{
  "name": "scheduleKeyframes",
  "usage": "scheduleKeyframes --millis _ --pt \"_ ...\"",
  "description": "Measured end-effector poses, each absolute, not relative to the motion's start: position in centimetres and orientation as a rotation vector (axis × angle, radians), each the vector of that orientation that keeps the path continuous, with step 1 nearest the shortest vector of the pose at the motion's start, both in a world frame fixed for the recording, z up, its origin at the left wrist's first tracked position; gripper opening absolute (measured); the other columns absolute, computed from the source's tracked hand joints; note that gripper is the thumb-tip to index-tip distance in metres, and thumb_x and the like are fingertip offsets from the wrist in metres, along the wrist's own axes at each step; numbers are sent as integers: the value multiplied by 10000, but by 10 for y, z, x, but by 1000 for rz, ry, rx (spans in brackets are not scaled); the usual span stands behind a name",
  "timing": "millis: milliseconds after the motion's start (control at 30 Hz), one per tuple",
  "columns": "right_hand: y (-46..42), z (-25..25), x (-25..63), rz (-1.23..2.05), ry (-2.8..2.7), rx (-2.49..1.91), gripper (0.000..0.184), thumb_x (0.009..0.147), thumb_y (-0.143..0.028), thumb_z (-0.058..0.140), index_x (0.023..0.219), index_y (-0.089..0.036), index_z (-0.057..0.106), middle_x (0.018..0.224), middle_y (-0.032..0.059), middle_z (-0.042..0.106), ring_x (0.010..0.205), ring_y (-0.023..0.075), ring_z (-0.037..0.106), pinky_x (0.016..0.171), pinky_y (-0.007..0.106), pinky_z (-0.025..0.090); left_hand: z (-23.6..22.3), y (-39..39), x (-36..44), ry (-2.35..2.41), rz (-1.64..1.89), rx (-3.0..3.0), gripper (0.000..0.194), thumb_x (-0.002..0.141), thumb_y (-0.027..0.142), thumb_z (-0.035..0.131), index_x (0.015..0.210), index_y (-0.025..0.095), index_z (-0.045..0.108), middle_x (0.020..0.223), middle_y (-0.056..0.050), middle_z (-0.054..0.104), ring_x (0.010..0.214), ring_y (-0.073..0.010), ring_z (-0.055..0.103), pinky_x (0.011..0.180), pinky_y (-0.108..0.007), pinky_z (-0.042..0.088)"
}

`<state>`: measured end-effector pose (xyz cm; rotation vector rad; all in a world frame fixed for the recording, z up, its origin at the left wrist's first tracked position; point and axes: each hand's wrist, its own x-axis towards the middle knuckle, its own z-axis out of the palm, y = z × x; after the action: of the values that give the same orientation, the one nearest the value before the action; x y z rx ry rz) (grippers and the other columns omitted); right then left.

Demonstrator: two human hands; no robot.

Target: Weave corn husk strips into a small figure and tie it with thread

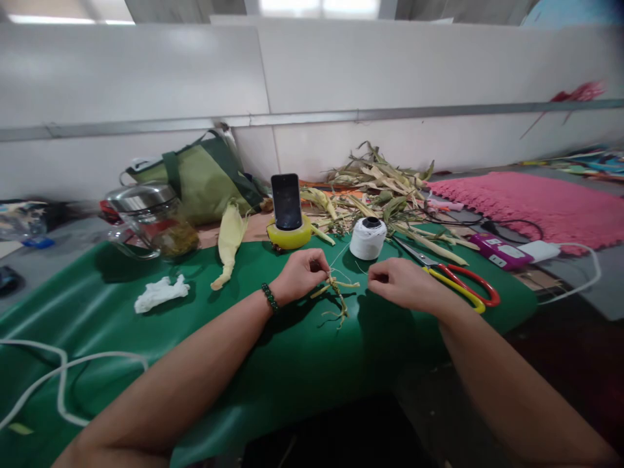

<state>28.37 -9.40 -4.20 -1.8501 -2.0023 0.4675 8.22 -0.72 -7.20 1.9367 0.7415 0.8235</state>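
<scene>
My left hand [303, 275], with a green bead bracelet on its wrist, pinches the top of a small husk figure [338, 291]. The figure has thin limbs sticking out sideways and frayed ends at its lower tip. White thread [341, 257] loops around its top and runs up toward a white thread spool [368, 239]. To the right, my right hand [400, 281] is closed, fingertips together, with a thread end by them. Its fingertips are apart from the figure. Just beyond this hand lie scissors [451, 274] with red and yellow handles.
Behind stand a phone [286, 201] against a yellow tape roll [292, 237], a husk pile [380, 175] and a green bag [199, 179]. At left are a glass teapot [151, 221], crumpled tissue [162, 294] and a corn husk [230, 244]. A purple power strip [501, 251] lies right.
</scene>
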Motion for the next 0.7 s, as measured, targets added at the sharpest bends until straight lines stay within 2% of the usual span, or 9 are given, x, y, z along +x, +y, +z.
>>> scheduleKeyframes --millis 167,233,300,400,700 --pt "-90 -46 271 325 -1858 -1769 240 784 -431 626 763 -200 686 781 48 664 612 147 518 559 264 331 -73 -8 82 750 811 1973 56 629 105 604 609 150 576 616 -8 632 587 -118 584 560 -220 468" --pt "-82 -55 260 348 -1864 -1674 211 766 -397 663 828 -197 695 825 49 667 643 144 532 587 255 355 -73 -8 82 770 808 1998 42 626 110 608 620 146 586 599 -1 623 570 -112 568 541 -211 454" --pt "-74 -64 253 437 -1886 -1600 129 803 -300 627 787 -183 680 755 31 659 646 136 534 592 242 358 -72 -9 82 782 802 2010 34 621 115 615 623 141 592 591 4 618 559 -106 556 528 -204 442" --pt "-70 -73 250 465 -1893 -1583 118 832 -215 577 753 -165 649 711 24 642 656 135 534 591 237 350 -69 -9 81 758 764 1974 35 627 125 625 617 139 595 603 0 636 568 -108 570 546 -210 453" --pt "-89 -78 258 326 -1945 -1521 100 826 -202 607 732 -180 633 730 20 606 651 129 534 599 237 365 -60 -7 74 767 494 1832 94 599 179 721 603 124 645 621 -32 679 591 -124 600 599 -241 489"
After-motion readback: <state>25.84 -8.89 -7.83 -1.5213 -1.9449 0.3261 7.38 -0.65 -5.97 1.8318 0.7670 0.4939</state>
